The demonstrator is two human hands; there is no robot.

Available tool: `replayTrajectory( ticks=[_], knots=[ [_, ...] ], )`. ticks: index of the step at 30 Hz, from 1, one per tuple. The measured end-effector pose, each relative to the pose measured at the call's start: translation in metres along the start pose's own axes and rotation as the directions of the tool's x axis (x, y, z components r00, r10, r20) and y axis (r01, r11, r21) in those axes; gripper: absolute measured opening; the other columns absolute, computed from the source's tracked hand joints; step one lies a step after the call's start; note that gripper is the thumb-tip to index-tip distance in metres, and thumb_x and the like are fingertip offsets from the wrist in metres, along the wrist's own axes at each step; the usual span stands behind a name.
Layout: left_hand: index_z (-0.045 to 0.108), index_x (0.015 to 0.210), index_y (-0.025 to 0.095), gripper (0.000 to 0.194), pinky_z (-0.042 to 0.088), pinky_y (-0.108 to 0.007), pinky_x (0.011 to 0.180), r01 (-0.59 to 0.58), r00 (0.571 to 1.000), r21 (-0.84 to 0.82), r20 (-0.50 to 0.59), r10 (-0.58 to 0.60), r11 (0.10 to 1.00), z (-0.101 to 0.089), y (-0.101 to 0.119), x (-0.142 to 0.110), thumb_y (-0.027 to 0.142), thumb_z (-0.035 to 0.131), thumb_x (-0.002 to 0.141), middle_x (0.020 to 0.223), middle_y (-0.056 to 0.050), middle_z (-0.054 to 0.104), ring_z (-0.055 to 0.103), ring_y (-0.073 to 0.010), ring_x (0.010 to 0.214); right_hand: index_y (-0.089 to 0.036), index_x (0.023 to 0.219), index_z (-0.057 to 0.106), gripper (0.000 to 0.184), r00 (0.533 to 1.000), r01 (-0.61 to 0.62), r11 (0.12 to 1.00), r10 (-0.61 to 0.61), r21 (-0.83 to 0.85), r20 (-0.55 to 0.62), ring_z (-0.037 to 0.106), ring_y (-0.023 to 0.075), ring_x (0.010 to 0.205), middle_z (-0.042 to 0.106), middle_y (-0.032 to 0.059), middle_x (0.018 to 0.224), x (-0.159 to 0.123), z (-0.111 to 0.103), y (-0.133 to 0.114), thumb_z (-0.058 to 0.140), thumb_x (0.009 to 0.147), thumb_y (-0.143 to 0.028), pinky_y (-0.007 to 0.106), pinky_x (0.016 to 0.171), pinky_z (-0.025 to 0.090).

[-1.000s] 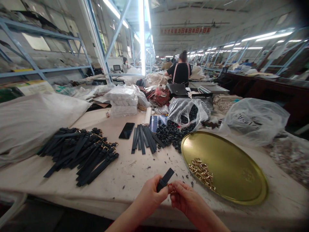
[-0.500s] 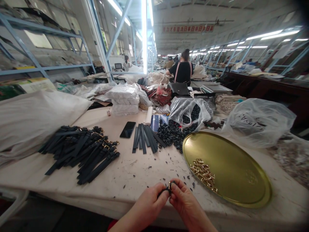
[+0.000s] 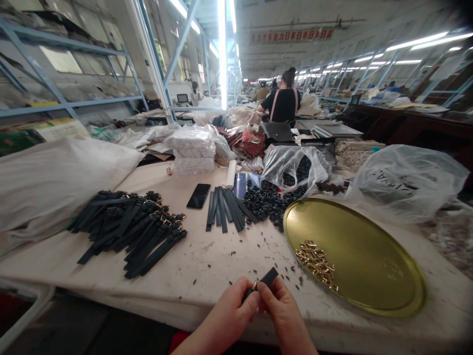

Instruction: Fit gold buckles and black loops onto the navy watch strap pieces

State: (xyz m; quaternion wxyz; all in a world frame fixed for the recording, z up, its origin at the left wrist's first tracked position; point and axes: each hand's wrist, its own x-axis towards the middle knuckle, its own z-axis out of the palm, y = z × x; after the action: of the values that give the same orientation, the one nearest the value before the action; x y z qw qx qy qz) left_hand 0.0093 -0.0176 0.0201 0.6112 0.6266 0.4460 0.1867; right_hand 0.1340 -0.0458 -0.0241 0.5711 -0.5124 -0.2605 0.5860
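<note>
Close to the table's front edge, my left hand (image 3: 236, 306) and my right hand (image 3: 278, 300) meet around one dark strap (image 3: 269, 276). Both are closed on it, fingertips pinching. A gold buckle (image 3: 255, 284) shows between them, and the strap's flat end sticks up past my right fingers. The rest of the strap is hidden by my fingers. To the left lies a heap of dark straps with gold buckles (image 3: 129, 229). Ahead are plain dark strips (image 3: 226, 209) and a pile of small black loops (image 3: 264, 202). Loose gold buckles (image 3: 317, 264) rest on an oval gold tray (image 3: 354, 256).
A black phone (image 3: 198, 196) lies beside the strips. Clear plastic bags (image 3: 408, 182) and wrapped white bundles (image 3: 194, 150) crowd the back and right. White cloth (image 3: 62, 177) covers something at left. Small black scraps dot the tabletop. A person (image 3: 283, 103) is farther back.
The strap's flat end now projects up beyond my right fingers, where before only a short dark bit showed by the buckle. My right hand has shifted its grip. The view has moved slightly.
</note>
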Motion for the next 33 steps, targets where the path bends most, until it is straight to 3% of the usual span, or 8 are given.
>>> replayTrajectory(
  ticks=[6,9,15,21,27,29,33],
  knots=[
    [0.047,0.069,0.017,0.021,0.025,-0.018,0.043,0.078,0.997,-0.081,0.017,-0.076,0.994,-0.001,-0.005,0.003,0.035,0.041,0.078,0.046,0.008,0.039,0.03,-0.0056,0.039,-0.017,0.066,0.053,0.036,0.999,-0.035,0.995,0.034,-0.09,-0.015,0.045,0.0102,0.05,0.05,-0.0039,0.052,-0.009,-0.003,-0.003,0.056,0.071,-0.053,0.023,0.05,0.039],
    [0.047,0.07,0.017,0.02,0.023,-0.017,0.039,0.109,0.994,-0.094,0.037,-0.106,0.99,0.001,-0.009,0.003,0.034,0.04,0.077,0.046,0.008,0.041,0.028,-0.0044,0.036,-0.018,0.067,0.052,0.036,0.998,-0.058,0.994,0.057,-0.095,-0.011,0.049,0.0124,0.053,0.053,-0.0027,0.054,-0.011,-0.004,-0.005,0.056,0.07,-0.054,0.025,0.053,0.042],
    [0.044,0.073,0.017,0.023,0.024,-0.017,0.034,0.101,0.994,-0.156,-0.014,-0.105,0.983,0.008,-0.017,-0.002,0.039,0.039,0.079,0.057,0.003,0.053,0.034,-0.0045,0.034,-0.018,0.07,0.054,0.03,0.996,0.083,0.969,-0.074,-0.233,0.049,0.051,0.013,0.052,0.056,-0.0017,0.059,-0.013,-0.003,-0.006,0.059,0.07,-0.048,0.026,0.053,0.041],
    [0.044,0.071,0.017,0.022,0.023,-0.018,0.038,0.068,0.997,-0.111,-0.036,-0.072,0.992,0.013,-0.018,-0.009,0.037,0.04,0.081,0.055,0.005,0.05,0.03,-0.0051,0.038,-0.019,0.07,0.054,0.015,0.983,0.185,0.872,-0.159,-0.453,0.096,0.053,0.016,0.058,0.058,0.0006,0.063,-0.018,-0.01,-0.01,0.059,0.071,-0.033,0.027,0.055,0.042],
    [0.043,0.067,0.017,0.021,0.03,-0.02,0.051,0.045,0.993,0.056,-0.113,-0.039,0.997,0.015,-0.008,-0.017,0.034,0.04,0.08,0.057,0.004,0.046,0.038,-0.0093,0.054,-0.022,0.066,0.053,0.005,0.953,0.299,0.711,-0.261,-0.637,0.156,0.05,0.0154,0.061,0.054,-0.0013,0.064,-0.023,-0.015,-0.015,0.058,0.068,-0.021,0.025,0.056,0.038],
    [0.042,0.066,0.018,0.022,0.029,-0.02,0.05,0.059,0.99,0.11,-0.132,-0.044,0.992,0.014,-0.005,-0.019,0.035,0.042,0.079,0.056,0.004,0.043,0.038,-0.0096,0.055,-0.021,0.063,0.05,0.008,0.965,0.26,0.748,-0.204,-0.61,0.162,0.047,0.014,0.057,0.051,-0.0028,0.059,-0.02,-0.016,-0.016,0.057,0.067,-0.021,0.024,0.053,0.035],
    [0.042,0.065,0.018,0.024,0.027,-0.02,0.047,0.085,0.995,0.115,-0.067,-0.077,0.99,0.007,-0.004,-0.016,0.038,0.048,0.076,0.051,0.006,0.042,0.038,-0.0088,0.05,-0.02,0.059,0.045,0.014,0.974,0.144,0.867,-0.04,-0.477,0.222,0.04,0.0109,0.052,0.041,-0.0059,0.053,-0.011,-0.017,-0.016,0.056,0.067,-0.024,0.023,0.05,0.031]
  ],
)
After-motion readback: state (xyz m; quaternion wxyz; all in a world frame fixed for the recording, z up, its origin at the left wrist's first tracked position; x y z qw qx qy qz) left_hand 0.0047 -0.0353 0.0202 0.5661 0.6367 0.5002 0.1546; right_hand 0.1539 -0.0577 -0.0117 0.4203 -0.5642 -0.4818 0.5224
